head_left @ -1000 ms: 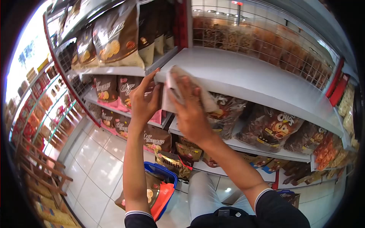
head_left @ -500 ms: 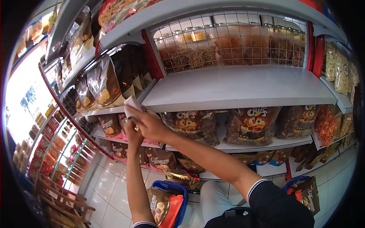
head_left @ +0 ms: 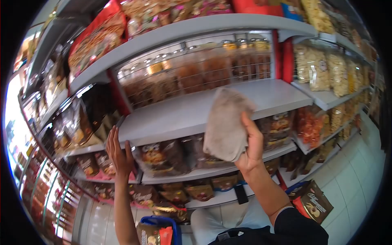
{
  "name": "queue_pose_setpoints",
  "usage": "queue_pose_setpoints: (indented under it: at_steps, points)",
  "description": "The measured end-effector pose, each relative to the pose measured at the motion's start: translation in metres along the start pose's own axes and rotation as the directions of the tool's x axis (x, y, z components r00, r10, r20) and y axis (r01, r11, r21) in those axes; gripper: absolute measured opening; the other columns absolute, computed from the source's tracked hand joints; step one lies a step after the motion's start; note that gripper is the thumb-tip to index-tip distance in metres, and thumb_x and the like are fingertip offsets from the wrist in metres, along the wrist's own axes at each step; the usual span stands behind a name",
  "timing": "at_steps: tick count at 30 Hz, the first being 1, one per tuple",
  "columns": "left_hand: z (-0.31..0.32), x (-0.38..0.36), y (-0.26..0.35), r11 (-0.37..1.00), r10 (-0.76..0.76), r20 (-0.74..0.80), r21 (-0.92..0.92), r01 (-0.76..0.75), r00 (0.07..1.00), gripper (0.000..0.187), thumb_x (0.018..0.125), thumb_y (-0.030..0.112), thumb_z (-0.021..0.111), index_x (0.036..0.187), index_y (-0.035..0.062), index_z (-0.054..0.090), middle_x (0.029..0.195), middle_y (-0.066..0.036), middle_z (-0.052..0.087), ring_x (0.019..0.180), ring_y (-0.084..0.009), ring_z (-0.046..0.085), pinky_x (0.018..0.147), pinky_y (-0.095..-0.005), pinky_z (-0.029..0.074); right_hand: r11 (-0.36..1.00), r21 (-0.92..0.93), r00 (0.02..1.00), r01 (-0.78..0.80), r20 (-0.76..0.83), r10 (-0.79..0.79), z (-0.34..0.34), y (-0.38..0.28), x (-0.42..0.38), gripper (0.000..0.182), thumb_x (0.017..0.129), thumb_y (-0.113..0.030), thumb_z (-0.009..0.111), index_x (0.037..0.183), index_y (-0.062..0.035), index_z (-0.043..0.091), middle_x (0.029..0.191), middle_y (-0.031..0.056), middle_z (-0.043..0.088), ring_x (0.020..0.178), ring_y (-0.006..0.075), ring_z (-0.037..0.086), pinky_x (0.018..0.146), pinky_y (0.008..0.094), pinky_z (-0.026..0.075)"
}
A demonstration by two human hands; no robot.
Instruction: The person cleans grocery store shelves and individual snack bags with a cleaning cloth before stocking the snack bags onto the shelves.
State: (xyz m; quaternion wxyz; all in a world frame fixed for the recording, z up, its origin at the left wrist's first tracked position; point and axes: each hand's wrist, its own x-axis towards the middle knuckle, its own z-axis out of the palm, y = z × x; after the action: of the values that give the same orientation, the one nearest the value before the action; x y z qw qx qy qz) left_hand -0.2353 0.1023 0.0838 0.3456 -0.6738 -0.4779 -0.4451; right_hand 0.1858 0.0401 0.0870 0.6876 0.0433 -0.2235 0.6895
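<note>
Greyish-beige fabric, a folded cloth [head_left: 226,124], is held up in the right hand [head_left: 252,145], in front of a white shelf [head_left: 167,116] and overlapping its front edge in this view. The right hand's grip is closed on the cloth's lower right side, one digit lying along that edge; whether the fabric touches the shelf, I cannot tell. The left hand's grip is open — fingers extended upward, thumb apart — beside the left end of the shelf's front edge, with contact unclear. A wire grid [head_left: 196,77] stands along the back of the shelf, and lidded jars [head_left: 155,66] show behind it. On the level below sit dark snack bags [head_left: 161,159]. Down by the person's legs is a blue basket [head_left: 178,233] containing brown and red packaging [head_left: 165,236].
</note>
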Motion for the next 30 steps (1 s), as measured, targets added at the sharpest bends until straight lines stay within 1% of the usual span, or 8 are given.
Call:
queue_pose_setpoints:
  at_steps: [3,6,10,16,21,23,25,30]
  points:
    - [0.017,0.029,0.052,0.985,0.107,0.003,-0.137,-0.105,0.994,0.059,0.102,0.011,0.066,0.159,-0.0001,0.054,0.166,-0.022,0.053,0.154,-0.0443,0.048,0.129,-0.0538,0.033,0.872,-0.185,0.887,0.454,0.002,-0.461,0.007,-0.059,-0.019,0.051,0.111,-0.031,0.069,0.154,-0.0076,0.057,0.15,0.012,0.068,0.135,0.0302,0.069,0.114,0.0522,0.058]
    - [0.019,0.076,0.104,0.95,0.294,-0.044,-0.1,-0.297,0.955,0.06,0.101,0.008,0.067,0.159,-0.001,0.055,0.168,-0.023,0.05,0.158,-0.044,0.044,0.13,-0.0534,0.032,0.816,-0.305,0.861,0.492,0.03,-0.508,0.005,-0.107,-0.011,0.052,0.112,-0.035,0.068,0.155,-0.0087,0.056,0.149,0.0108,0.067,0.135,0.0289,0.068,0.113,0.0509,0.058]
    - [0.015,0.155,0.134,0.956,0.28,-0.302,0.003,-0.293,0.911,0.066,0.101,0.007,0.071,0.164,0.0008,0.05,0.175,-0.025,0.039,0.164,-0.0442,0.035,0.132,-0.0545,0.03,0.839,-0.339,0.896,0.425,0.024,-0.444,0.028,-0.176,0.016,0.057,0.114,-0.042,0.065,0.157,-0.0058,0.053,0.148,0.0103,0.067,0.131,0.0274,0.069,0.112,0.0457,0.057]
    - [0.014,0.223,0.063,0.981,0.156,-0.475,0.179,-0.078,0.866,0.079,0.104,0.014,0.072,0.174,0.0111,0.035,0.18,-0.022,0.029,0.165,-0.045,0.03,0.133,-0.0582,0.028,0.102,-0.637,0.38,0.764,0.317,-0.869,0.051,-0.287,0.087,0.067,0.114,-0.05,0.062,0.156,0.0019,0.053,0.151,0.0113,0.063,0.138,0.0207,0.058,0.12,0.0376,0.043]
    - [0.005,0.225,0.022,0.966,0.193,-0.447,0.241,-0.09,0.874,0.084,0.101,0.01,0.072,0.175,0.0102,0.033,0.18,-0.021,0.031,0.166,-0.0442,0.029,0.134,-0.059,0.024,-0.222,-0.812,0.299,0.54,0.432,-0.851,0.058,-0.328,0.129,0.057,0.119,-0.049,0.05,0.136,0.0015,0.07,0.105,0.0123,0.078,0.095,0.027,0.073,0.09,0.0426,0.053]
    - [0.003,0.223,0.01,0.962,0.221,-0.428,0.243,-0.124,0.877,0.087,0.099,0.007,0.073,0.175,0.0101,0.032,0.18,-0.02,0.03,0.166,-0.044,0.028,0.135,-0.0587,0.022,-0.419,-0.831,0.329,0.366,0.537,-0.777,0.062,-0.323,0.133,0.057,0.12,-0.046,0.049,0.143,0.0026,0.068,0.12,0.0209,0.078,0.109,0.0337,0.073,0.1,0.0453,0.052]
    - [0.002,0.222,0.016,0.953,0.248,-0.406,0.268,-0.145,0.879,0.092,0.097,0.005,0.073,0.177,0.0093,0.027,0.18,-0.02,0.03,0.167,-0.0434,0.027,0.136,-0.0583,0.022,-0.598,-0.721,0.215,0.35,0.683,-0.698,0.052,-0.326,0.151,0.054,0.12,-0.037,0.047,0.156,0.0015,0.059,0.15,0.0327,0.062,0.142,0.0463,0.056,0.121,0.0503,0.04]
    - [-0.001,0.222,0.016,0.933,0.278,-0.388,0.325,-0.151,0.879,0.097,0.097,0.01,0.074,0.178,0.0096,0.022,0.182,-0.018,0.026,0.169,-0.0415,0.021,0.136,-0.0602,0.018,-0.706,-0.591,0.17,0.39,0.8,-0.575,0.054,-0.289,0.152,0.052,0.118,-0.028,0.049,0.162,-0.0005,0.055,0.163,0.0301,0.055,0.153,0.0514,0.045,0.131,0.0542,0.029]
